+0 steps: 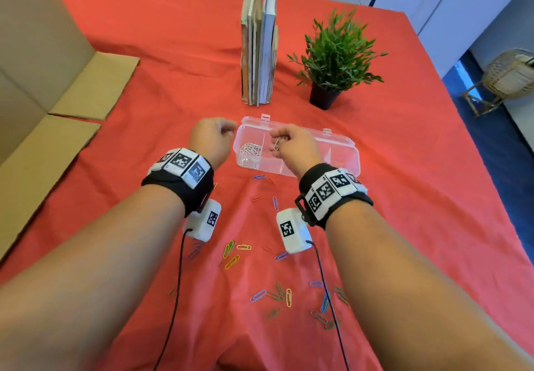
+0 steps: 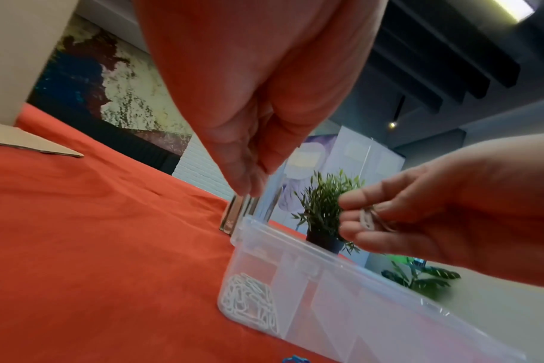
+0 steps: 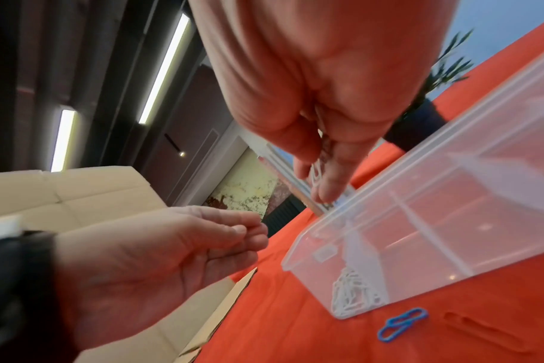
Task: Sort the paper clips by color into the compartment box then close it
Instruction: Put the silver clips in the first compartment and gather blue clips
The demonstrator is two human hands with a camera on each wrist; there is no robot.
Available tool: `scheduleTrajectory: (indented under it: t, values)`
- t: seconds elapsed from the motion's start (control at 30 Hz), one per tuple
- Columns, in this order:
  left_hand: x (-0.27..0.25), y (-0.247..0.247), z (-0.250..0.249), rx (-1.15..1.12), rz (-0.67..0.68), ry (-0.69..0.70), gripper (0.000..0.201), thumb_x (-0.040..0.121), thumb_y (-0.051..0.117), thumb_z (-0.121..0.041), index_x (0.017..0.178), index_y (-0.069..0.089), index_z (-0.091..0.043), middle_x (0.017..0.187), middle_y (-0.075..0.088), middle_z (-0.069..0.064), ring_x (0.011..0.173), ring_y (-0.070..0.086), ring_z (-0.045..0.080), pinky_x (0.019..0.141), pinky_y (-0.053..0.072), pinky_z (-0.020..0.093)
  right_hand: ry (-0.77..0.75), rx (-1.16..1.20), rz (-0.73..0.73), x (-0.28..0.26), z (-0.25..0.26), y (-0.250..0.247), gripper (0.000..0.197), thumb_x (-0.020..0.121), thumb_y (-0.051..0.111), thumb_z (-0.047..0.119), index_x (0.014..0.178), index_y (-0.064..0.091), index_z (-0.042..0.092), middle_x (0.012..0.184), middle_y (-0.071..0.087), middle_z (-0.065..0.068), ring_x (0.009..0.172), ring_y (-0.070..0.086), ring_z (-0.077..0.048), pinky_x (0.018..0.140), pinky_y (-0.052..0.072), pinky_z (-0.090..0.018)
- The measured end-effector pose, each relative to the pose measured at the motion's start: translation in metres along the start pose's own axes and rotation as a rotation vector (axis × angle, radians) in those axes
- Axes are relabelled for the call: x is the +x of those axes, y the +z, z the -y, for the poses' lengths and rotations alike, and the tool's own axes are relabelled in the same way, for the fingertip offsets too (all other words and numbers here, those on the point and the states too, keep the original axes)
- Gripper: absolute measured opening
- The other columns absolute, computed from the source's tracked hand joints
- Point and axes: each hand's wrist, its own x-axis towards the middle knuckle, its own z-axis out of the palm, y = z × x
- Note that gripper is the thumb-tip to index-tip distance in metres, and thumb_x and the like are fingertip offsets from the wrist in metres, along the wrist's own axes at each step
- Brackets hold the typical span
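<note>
A clear compartment box (image 1: 341, 153) lies on the red cloth with its lid open at the back. White paper clips (image 1: 250, 151) fill its left compartment (image 2: 249, 299) (image 3: 354, 294). My right hand (image 1: 277, 139) hovers over the box and pinches a few white clips (image 1: 276, 143) (image 2: 368, 219) (image 3: 316, 174) between thumb and fingers. My left hand (image 1: 228, 131) hangs just left of the box, fingers relaxed (image 3: 239, 233) and holding nothing. Several loose coloured clips (image 1: 274, 295) lie scattered on the cloth nearer to me, including a blue pair (image 3: 401, 324) by the box's front.
Upright books (image 1: 260, 46) and a potted plant (image 1: 332, 58) stand behind the box. An open cardboard box (image 1: 43, 81) lies on the left of the table. The table's right edge (image 1: 474, 145) drops to a blue floor.
</note>
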Motion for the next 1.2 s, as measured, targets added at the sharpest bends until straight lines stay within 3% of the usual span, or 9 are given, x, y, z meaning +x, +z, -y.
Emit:
scheduleTrajectory:
  t: [0.03,0.1,0.2,0.33,0.47,0.57,0.67,0.97,1.2]
  values:
    - [-0.006,-0.006,0.007,-0.009,-0.021,-0.011,0.028,0.084,0.052,-0.004,0.105,0.071,-0.009,0.105,0.073,0.014,0.100,0.067,0.025,0.086,0.047,0.026,-0.044,-0.036,-0.017,0.004,0.005,0.008,0.036,0.080,0.041,-0.006,0.082,0.063,0.022,0.092,0.066,-0.008,0.094,0.066,-0.028,0.090,0.053,-0.043]
    - [-0.021,-0.017,0.025,-0.027,-0.044,-0.050,0.026,0.085,0.055,-0.005,0.105,0.071,-0.008,0.106,0.073,0.013,0.101,0.067,0.024,0.091,0.048,0.028,-0.093,-0.155,0.015,0.006,0.017,0.021,0.046,0.083,0.039,-0.007,0.116,0.062,0.014,0.124,0.061,-0.012,0.119,0.056,-0.028,0.104,0.044,-0.037]
    - [-0.043,-0.029,0.058,-0.036,-0.055,-0.112,0.025,0.085,0.056,-0.006,0.106,0.070,-0.008,0.105,0.073,0.013,0.100,0.068,0.025,0.094,0.051,0.034,-0.078,-0.353,0.083,0.009,0.023,0.029,0.063,0.084,0.035,-0.008,0.145,0.035,0.010,0.147,0.042,-0.012,0.135,0.042,-0.027,0.114,0.032,-0.034]
    - [-0.062,-0.041,0.090,-0.002,-0.077,-0.180,0.027,0.084,0.055,-0.003,0.108,0.069,-0.008,0.107,0.071,0.015,0.101,0.066,0.027,0.094,0.049,0.033,-0.114,-0.282,-0.026,-0.001,0.018,0.034,0.054,0.082,0.038,-0.009,0.129,0.056,0.010,0.130,0.060,-0.010,0.122,0.054,-0.024,0.108,0.039,-0.031]
    - [-0.072,-0.039,0.108,0.177,0.040,-0.203,0.039,0.085,0.058,-0.014,0.124,0.060,-0.019,0.129,0.054,0.016,0.123,0.049,0.031,0.107,0.036,0.036,-0.096,-0.399,0.086,-0.019,0.004,0.037,0.034,0.087,0.043,-0.001,0.105,0.069,0.010,0.111,0.069,-0.008,0.103,0.064,-0.025,0.088,0.050,-0.029]
    - [-0.084,-0.032,0.109,0.310,0.146,-0.338,0.044,0.087,0.055,-0.031,0.129,0.050,-0.040,0.141,0.038,0.009,0.133,0.032,0.033,0.111,0.031,0.049,-0.025,-0.631,0.206,-0.028,-0.015,0.036,0.031,0.084,0.052,0.003,0.109,0.069,0.011,0.118,0.067,-0.009,0.110,0.061,-0.028,0.095,0.048,-0.031]
    - [-0.099,-0.028,0.108,0.371,0.142,-0.390,0.042,0.088,0.055,-0.030,0.126,0.049,-0.045,0.135,0.038,0.001,0.127,0.032,0.031,0.101,0.035,0.052,0.015,-0.717,0.237,-0.035,-0.032,0.037,0.040,0.079,0.062,0.005,0.117,0.067,0.012,0.122,0.062,-0.011,0.109,0.061,-0.032,0.095,0.048,-0.033]
    - [-0.124,-0.042,0.127,0.301,0.160,-0.289,0.040,0.074,0.069,-0.007,0.113,0.065,-0.014,0.109,0.056,0.016,0.104,0.058,0.032,0.095,0.043,0.032,-0.047,-0.768,0.170,-0.044,-0.056,0.067,0.032,0.082,0.050,0.010,0.107,0.068,0.020,0.118,0.055,-0.015,0.112,0.053,-0.037,0.100,0.044,-0.038]
    - [-0.115,-0.035,0.119,0.293,0.140,-0.169,0.036,0.080,0.064,-0.016,0.116,0.065,-0.016,0.103,0.058,0.016,0.100,0.059,0.033,0.089,0.046,0.035,-0.184,-0.761,0.305,-0.055,-0.050,0.112,0.036,0.082,0.057,0.016,0.116,0.064,0.023,0.115,0.051,-0.013,0.111,0.051,-0.033,0.101,0.042,-0.038]
